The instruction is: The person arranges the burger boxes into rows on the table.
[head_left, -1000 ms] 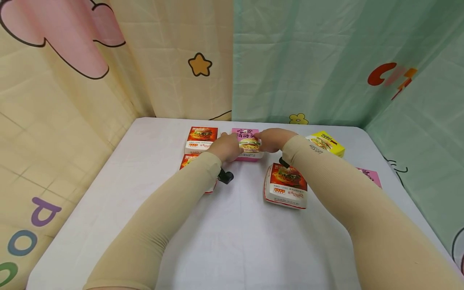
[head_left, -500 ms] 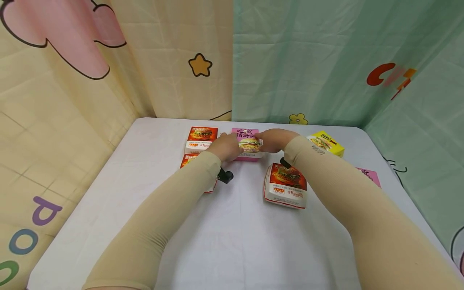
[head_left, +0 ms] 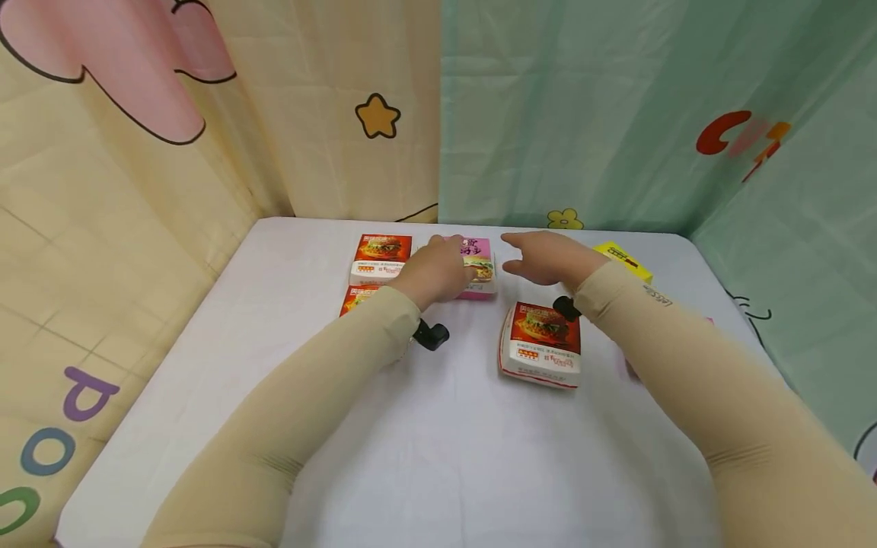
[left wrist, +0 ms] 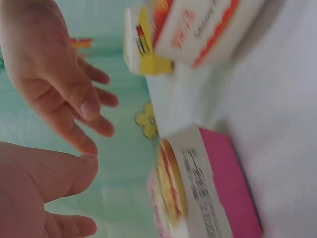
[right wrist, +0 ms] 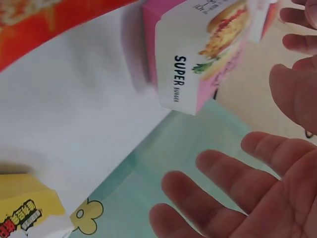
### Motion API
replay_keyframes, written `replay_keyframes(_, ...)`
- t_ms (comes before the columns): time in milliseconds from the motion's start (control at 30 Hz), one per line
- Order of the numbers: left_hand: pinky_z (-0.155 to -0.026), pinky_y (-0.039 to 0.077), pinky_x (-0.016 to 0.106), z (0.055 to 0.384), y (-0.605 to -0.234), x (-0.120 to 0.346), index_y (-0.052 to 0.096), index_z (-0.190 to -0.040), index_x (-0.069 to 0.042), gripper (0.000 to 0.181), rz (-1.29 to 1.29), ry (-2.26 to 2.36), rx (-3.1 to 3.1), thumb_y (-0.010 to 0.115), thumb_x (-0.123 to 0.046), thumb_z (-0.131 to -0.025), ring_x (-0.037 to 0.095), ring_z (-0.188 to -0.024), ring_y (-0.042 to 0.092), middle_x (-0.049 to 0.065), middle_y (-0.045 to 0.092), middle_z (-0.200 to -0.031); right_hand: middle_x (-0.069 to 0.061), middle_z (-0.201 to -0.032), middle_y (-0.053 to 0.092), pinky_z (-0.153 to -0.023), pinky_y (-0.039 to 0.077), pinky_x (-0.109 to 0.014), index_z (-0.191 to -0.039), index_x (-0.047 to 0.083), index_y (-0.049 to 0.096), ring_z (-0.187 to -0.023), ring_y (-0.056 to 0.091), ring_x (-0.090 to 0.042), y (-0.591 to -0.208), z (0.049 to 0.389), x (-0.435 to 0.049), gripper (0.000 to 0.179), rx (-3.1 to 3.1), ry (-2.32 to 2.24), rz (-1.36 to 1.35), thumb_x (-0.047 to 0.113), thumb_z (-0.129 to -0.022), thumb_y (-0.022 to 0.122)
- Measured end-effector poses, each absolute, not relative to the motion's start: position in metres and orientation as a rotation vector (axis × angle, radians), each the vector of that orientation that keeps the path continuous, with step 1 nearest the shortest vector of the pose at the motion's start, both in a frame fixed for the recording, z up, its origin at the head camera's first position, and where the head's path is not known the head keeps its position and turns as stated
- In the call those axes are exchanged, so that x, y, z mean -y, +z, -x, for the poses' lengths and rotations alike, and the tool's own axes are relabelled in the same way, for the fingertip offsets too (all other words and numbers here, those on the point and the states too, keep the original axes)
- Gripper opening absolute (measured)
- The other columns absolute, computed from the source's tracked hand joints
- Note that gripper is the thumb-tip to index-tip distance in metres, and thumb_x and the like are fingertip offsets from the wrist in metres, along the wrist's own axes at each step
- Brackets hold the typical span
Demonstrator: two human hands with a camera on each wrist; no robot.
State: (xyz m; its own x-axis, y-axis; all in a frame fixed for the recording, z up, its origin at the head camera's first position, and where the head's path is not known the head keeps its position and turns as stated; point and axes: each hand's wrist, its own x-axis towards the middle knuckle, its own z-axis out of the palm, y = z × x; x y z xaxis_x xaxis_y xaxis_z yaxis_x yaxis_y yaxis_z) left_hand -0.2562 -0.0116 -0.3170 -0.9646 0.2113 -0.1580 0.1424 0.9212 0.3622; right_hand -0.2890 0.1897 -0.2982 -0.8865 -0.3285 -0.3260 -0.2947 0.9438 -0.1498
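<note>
In the head view, a pink burger box (head_left: 483,266) is seen near the far edge of a white table (head_left: 425,426), its left part covered by the left hand (head_left: 438,268). The right hand (head_left: 551,255) is held to the right of that box, with a gap left between, its fingers loosely spread and nothing gripped. In both wrist views the left hand's thumb and fingers are also shown relaxed and parted, with nothing held, and the box is seen standing on the table, clear of both hands.

To the left, two red-and-white boxes are set one in front of the other, the far one (head_left: 381,259) fully seen, the near one (head_left: 356,298) mostly hidden by the left sleeve (head_left: 329,380). Another red-and-white box (head_left: 541,346) is placed nearer the person, below the right hand. A yellow box (head_left: 625,261) is partly hidden behind the right sleeve (head_left: 658,358).
</note>
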Motion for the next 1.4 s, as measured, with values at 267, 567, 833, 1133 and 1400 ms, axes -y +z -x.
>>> replay_keyframes(267, -0.117, 0.047, 0.050, 0.223, -0.309, -0.006, 0.034, -0.165, -0.020, 0.074, -0.494, 0.596, -2.857, 0.062, -0.048, -0.103, 0.030, -0.148, 0.048, 0.010, 0.038, -0.168, -0.019, -0.163, 0.047, -0.120, 0.038, -0.063, -0.161, 0.012, 0.042, -0.150, 0.043, -0.043, -0.278, 0.247, -0.216, 0.059, -2.933, -0.431, 0.456, 0.034, -0.109, 0.056)
replay_keyframes(567, -0.108, 0.055, 0.047, 0.190, -0.324, -0.020, 0.038, -0.164, -0.020, 0.072, -0.648, 0.646, -2.773, 0.067, -0.044, -0.102, 0.027, -0.141, 0.054, 0.010, 0.048, -0.160, -0.020, -0.165, 0.042, -0.120, 0.037, -0.064, -0.159, 0.010, 0.046, -0.153, 0.038, -0.044, -0.293, 0.207, -0.241, 0.058, -2.925, -0.475, 0.430, 0.031, -0.106, 0.062)
replay_keyframes(833, -0.113, 0.051, 0.046, 0.183, -0.353, -0.034, 0.032, -0.166, -0.020, 0.077, -0.679, 0.656, -2.654, 0.065, -0.048, -0.102, 0.024, -0.135, 0.056, 0.011, 0.041, -0.162, -0.024, -0.172, 0.027, -0.117, 0.036, -0.070, -0.162, 0.014, 0.042, -0.154, 0.030, -0.052, -0.326, 0.177, -0.250, 0.069, -2.830, -0.429, 0.408, 0.040, -0.103, 0.066)
replay_keyframes(1133, -0.120, 0.044, 0.050, 0.190, -0.381, -0.040, 0.020, -0.170, -0.031, 0.080, -0.610, 0.684, -2.575, 0.060, -0.054, -0.103, 0.026, -0.149, 0.046, 0.007, 0.032, -0.171, -0.026, -0.175, 0.008, -0.117, 0.032, -0.074, -0.169, 0.016, 0.022, -0.155, 0.021, -0.057, -0.366, 0.162, -0.257, 0.080, -2.730, -0.506, 0.400, 0.050, -0.105, 0.057)
replay_keyframes(1400, -0.121, 0.043, 0.049, 0.188, -0.389, -0.041, 0.020, -0.170, -0.030, 0.079, -0.603, 0.728, -2.572, 0.060, -0.051, -0.104, 0.026, -0.148, 0.048, 0.008, 0.030, -0.172, -0.023, -0.176, -0.004, -0.115, 0.035, -0.074, -0.171, 0.018, 0.012, -0.156, 0.018, -0.055, -0.382, 0.158, -0.257, 0.082, -2.740, -0.497, 0.396, 0.055, -0.108, 0.048)
